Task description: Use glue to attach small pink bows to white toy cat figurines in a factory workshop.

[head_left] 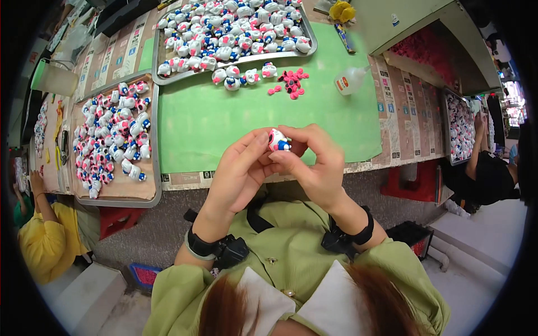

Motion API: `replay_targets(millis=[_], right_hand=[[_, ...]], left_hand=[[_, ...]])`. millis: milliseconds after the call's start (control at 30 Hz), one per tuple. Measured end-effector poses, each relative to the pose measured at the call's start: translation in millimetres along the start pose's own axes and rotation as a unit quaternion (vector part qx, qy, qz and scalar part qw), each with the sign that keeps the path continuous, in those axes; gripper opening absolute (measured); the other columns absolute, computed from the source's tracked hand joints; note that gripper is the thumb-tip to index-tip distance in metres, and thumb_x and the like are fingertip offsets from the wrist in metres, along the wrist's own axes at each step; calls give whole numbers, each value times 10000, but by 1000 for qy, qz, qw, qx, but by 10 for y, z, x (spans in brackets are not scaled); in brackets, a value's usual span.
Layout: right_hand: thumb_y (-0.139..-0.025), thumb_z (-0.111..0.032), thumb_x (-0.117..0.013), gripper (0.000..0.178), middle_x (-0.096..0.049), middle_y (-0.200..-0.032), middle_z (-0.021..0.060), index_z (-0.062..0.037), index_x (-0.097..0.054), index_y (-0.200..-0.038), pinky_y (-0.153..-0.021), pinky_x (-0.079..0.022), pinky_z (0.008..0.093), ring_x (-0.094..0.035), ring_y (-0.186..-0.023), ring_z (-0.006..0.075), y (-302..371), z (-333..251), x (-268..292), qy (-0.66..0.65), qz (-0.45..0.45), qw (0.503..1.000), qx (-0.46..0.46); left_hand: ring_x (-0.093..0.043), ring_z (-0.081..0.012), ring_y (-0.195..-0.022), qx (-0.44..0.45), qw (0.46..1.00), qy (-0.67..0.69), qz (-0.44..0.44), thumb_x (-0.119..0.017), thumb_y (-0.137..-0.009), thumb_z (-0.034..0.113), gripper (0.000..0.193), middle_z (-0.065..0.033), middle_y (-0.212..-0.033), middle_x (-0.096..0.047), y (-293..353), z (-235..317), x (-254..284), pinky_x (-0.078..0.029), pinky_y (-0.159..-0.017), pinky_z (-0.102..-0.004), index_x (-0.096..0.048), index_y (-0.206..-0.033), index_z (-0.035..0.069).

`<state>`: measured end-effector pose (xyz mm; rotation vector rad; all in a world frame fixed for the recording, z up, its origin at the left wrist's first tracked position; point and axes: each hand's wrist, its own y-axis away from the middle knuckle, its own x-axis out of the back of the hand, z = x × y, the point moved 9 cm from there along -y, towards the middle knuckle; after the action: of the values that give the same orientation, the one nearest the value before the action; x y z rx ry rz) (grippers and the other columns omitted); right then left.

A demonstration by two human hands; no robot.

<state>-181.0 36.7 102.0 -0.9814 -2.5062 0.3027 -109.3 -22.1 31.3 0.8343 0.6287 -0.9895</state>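
A small white, blue and pink cat figurine (278,141) is pinched between my two hands above the near edge of the green mat (213,117). My left hand (240,162) grips its left side with thumb and fingers. From the other side, my right hand (315,159) holds it with thumb and forefinger. Beyond my hands lies a loose cluster of small pink parts (293,83). Several more cat figurines (232,78) sit beside that cluster, in front of a metal tray (311,39) heaped with the same kind.
At left, another tray (156,185) holds many figurines. A white squeeze bottle (349,80) stands on the mat's right, near a yellow flower-like object (342,11). A grey-green cabinet (426,28) with a pink-stained opening is far right. People work on both sides, one in yellow (47,246).
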Motion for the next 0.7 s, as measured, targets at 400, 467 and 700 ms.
replay_targets(millis=[400, 467, 700], right_hand=[[-709, -44, -621, 222, -514, -753, 62, -14, -572, -923, -563, -392, 231, -469, -612, 113, -94, -93, -120, 22, -58, 998, 3], [-714, -29, -606, 256, -511, -798, 62, -15, -553, -964, -608, -395, 229, -472, -652, 111, -83, -43, -59, -5, -72, 997, -19], [-766, -149, -513, 411, -506, -930, 97, 35, -439, -1126, -631, -400, 220, -487, -704, 120, -393, -622, 836, -85, -11, 995, 46]], left_hand=[[-542, -99, -707, -107, 977, -154, 98, -539, -821, 126, 196, -42, -836, -557, 222, 441, 188, -445, -644, -218, -498, -980, 20], [-529, -91, -716, -262, 898, -288, 205, -539, -813, 99, 147, -42, -825, -560, 514, 1008, 383, -431, -647, -210, -513, -935, 22], [-461, -159, -1002, -383, 551, -584, 456, -573, -772, 116, 373, -96, -1077, -500, 1657, 2323, 796, -365, -854, -272, -463, -1104, -13]])
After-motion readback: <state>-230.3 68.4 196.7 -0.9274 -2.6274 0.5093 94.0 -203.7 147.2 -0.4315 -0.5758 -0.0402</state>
